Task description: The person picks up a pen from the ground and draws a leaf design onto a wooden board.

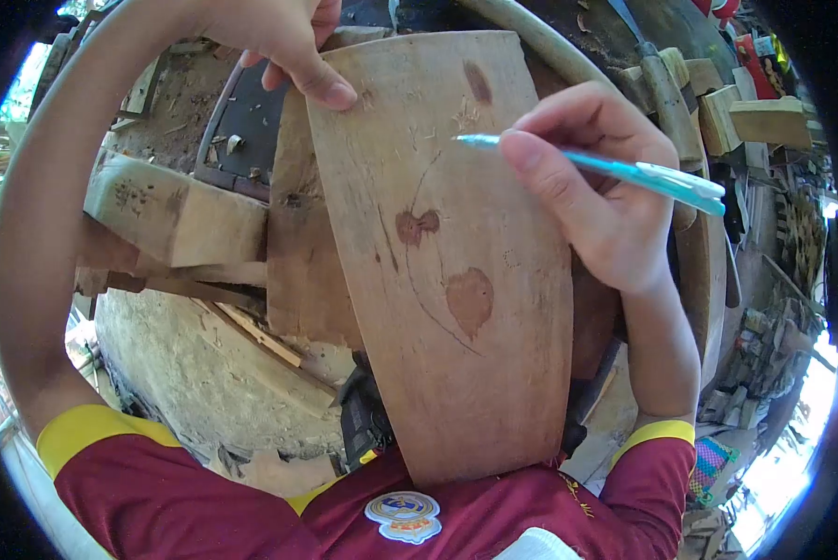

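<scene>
A long, flat wooden board [372, 159] leans against my front, its lower end touching my maroon shirt. Dark knots, stains and a thin curved drawn line mark its face. At the board's upper left corner, my left hand [293, 47] grips the edge, thumb on the face and the other fingers partly hidden behind. My right hand [601, 182] pinches a turquoise pen [624, 171] over the upper right part of the board. The pen's tip points left, close to the top of the drawn line; whether it touches the wood I cannot tell.
Left of the board lies a chunky wood block [176, 210]. Behind it is a dark seat-like surface [251, 117]. A wooden-handled tool [671, 103] and several cut wood pieces [769, 121] lie at the upper right. Below left is a pale rounded surface [213, 373].
</scene>
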### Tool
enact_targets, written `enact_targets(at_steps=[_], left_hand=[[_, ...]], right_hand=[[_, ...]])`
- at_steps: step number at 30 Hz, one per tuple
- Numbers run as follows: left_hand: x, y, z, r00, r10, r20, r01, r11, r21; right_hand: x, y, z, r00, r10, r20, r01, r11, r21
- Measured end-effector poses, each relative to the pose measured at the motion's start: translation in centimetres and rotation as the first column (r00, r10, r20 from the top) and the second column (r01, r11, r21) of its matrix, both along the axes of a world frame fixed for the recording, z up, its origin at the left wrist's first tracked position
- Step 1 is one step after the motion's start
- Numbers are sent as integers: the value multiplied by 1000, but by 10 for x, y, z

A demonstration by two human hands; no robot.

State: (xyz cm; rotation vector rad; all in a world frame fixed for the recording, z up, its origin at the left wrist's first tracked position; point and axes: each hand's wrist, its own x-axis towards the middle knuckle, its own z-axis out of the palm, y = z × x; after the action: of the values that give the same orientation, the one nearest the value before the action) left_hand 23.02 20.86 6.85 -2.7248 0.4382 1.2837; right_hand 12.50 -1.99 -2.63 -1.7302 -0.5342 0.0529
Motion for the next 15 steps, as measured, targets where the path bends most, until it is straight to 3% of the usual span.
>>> enact_targets(at_steps=[3,5,9,12,15], left_hand=[[2,7,-20,996,-52,79,45,995,85],[4,10,-12,999,-32,8,32,999,-9],[3,7,-20,997,-4,76,0,999,54],[10,16,-8,999,-19,-41,14,994,-109],[10,17,-10,998,-21,-58,14,993,-121]], right_hand=[[-3,-7,6,993,2,-119,3,999,44],[-8,-16,10,982,-6,-190,10,1000,21],[-16,-21,13,971,34,-236,-4,992,125],[-21,-18,18,997,9,-74,-7,1000,23],[-32,-24,22,984,52,-169,-38,996,86]])
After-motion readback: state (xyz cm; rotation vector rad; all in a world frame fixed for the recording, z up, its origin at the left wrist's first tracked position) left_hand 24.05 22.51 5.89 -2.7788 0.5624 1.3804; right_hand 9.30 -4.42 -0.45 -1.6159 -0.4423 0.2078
